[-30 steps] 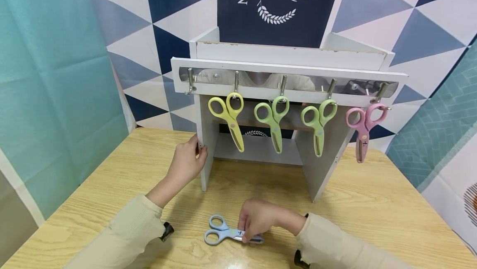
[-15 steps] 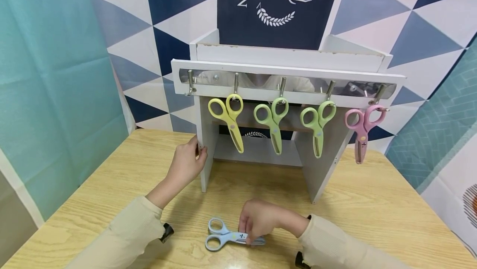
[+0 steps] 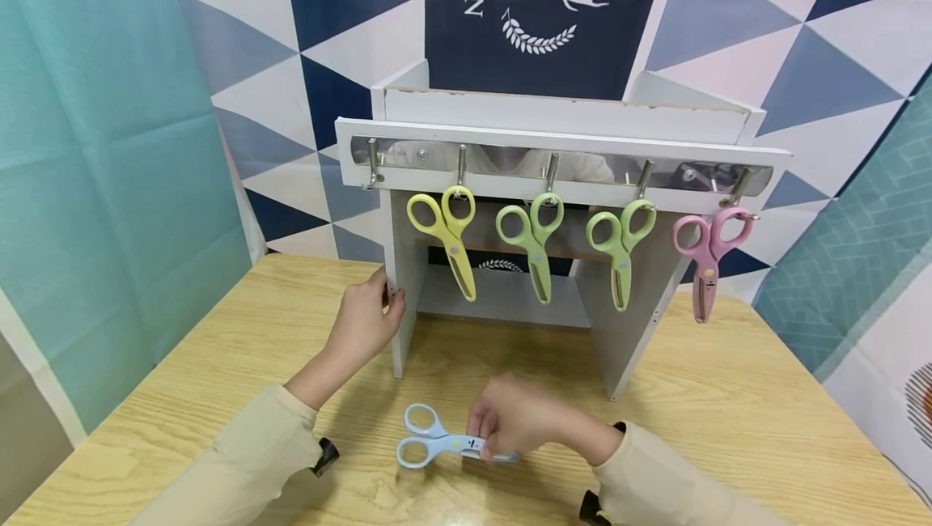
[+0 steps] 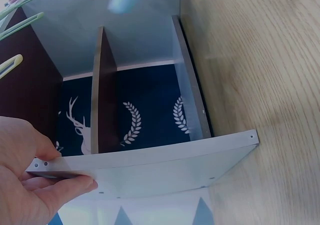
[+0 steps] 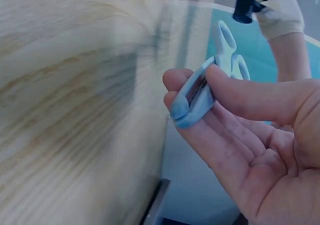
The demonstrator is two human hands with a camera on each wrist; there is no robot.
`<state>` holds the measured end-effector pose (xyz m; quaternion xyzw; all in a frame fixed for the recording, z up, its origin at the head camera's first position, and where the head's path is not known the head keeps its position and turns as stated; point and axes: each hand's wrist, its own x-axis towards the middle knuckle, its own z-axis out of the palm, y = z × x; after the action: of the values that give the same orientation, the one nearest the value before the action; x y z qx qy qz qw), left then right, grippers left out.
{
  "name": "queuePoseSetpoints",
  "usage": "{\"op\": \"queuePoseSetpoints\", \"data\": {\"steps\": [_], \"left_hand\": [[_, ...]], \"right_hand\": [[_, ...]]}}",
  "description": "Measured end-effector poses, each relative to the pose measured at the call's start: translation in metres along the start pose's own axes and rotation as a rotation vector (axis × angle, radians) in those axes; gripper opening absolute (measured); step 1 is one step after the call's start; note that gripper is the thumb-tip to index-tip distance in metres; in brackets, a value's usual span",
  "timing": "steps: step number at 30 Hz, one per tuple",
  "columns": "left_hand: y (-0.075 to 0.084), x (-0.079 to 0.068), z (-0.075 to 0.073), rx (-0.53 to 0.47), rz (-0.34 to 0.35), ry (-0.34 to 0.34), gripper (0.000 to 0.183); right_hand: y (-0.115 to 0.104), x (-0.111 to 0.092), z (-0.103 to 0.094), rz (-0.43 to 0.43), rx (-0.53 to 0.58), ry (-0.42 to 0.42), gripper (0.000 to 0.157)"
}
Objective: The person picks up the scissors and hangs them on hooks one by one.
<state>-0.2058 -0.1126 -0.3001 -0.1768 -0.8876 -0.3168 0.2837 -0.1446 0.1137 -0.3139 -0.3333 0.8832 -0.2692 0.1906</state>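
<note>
My right hand (image 3: pixel 518 419) pinches a pair of light blue scissors (image 3: pixel 431 440) by the blade end, thumb on one side and fingers on the other. In the right wrist view the blue scissors (image 5: pixel 227 47) are held above the wooden tabletop, handle loops pointing away from the palm. With thumb and fingers, my left hand (image 3: pixel 364 317) grips the front edge of the white shelf unit's left side panel (image 4: pixel 150 172). Along the metal hook rail (image 3: pixel 510 162) hang yellow scissors (image 3: pixel 455 247), two green pairs, the nearer-left one (image 3: pixel 537 251) and another (image 3: pixel 621 255), and pink scissors (image 3: pixel 706 267).
The leftmost hook (image 3: pixel 373 162) on the rail bears nothing. The white shelf unit (image 3: pixel 568 115) stands on the wooden table (image 3: pixel 255 340), a patterned cloth (image 3: pixel 349 24) behind it. A teal curtain (image 3: pixel 109 146) hangs at the left.
The right hand has raised the blue scissors from the tabletop, and a shadow now shows beneath them. The left hand keeps its grip on the panel.
</note>
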Motion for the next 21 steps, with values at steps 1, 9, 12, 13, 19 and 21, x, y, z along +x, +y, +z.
{"op": "queuePoseSetpoints", "data": {"steps": [1, 9, 12, 13, 19, 21], "left_hand": [[0.0, 0.0, 0.0, -0.001, 0.0, -0.001, 0.019], [-0.001, 0.0, 0.0, -0.002, 0.0, -0.002, 0.017], [-0.001, 0.001, 0.0, -0.001, -0.002, 0.0, 0.014], [-0.001, 0.002, 0.0, 0.001, -0.002, 0.0, 0.014], [-0.002, 0.002, 0.001, 0.008, 0.0, 0.001, 0.014], [-0.002, 0.002, 0.0, 0.008, -0.001, 0.004, 0.014]], "right_hand": [[-0.001, 0.0, -0.002, -0.007, 0.001, 0.009, 0.014], [-0.009, 0.0, -0.01, -0.03, 0.043, 0.09, 0.01], [-0.012, 0.001, -0.011, -0.033, 0.08, 0.113, 0.009], [-0.013, 0.001, -0.011, -0.032, 0.089, 0.12, 0.009], [-0.021, 0.002, -0.013, -0.036, 0.12, 0.168, 0.008], [-0.024, 0.003, -0.014, -0.041, 0.13, 0.184, 0.008]]}}
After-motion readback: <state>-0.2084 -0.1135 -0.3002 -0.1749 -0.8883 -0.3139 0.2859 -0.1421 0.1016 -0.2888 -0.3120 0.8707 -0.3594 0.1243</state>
